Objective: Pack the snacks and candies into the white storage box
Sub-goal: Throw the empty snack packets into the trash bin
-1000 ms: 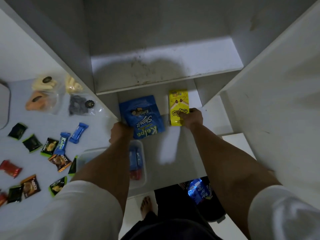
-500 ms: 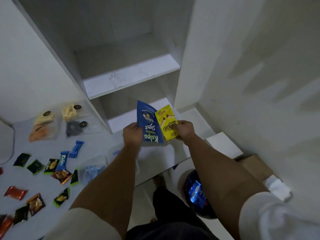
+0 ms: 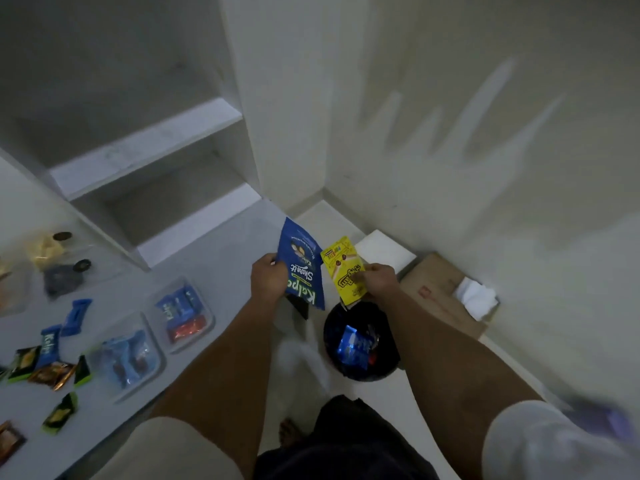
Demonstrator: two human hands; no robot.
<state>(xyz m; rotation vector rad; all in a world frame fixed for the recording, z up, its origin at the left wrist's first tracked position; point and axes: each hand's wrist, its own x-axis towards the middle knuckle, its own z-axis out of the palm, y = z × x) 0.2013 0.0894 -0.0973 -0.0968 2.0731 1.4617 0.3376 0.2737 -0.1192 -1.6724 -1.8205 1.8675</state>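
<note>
Head view: my two hands carry snack packs beside the counter (image 3: 221,271).
My left hand (image 3: 266,284) grips the blue pouch (image 3: 303,268), my right hand (image 3: 379,282) the yellow pack (image 3: 344,271); many candies (image 3: 52,370) near the counter's edge are not yet packed.

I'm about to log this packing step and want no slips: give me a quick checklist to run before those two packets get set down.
1. Left hand grips the blue pouch: ok.
2. Right hand grips the yellow packet: ok.
3. Packets held over the counter: not ok, they hang at its edge, above the black bin.
4. White storage box in sight as a target: cannot tell; only clear trays show.
5. Loose candies on the counter still unpacked: not ok.
</note>
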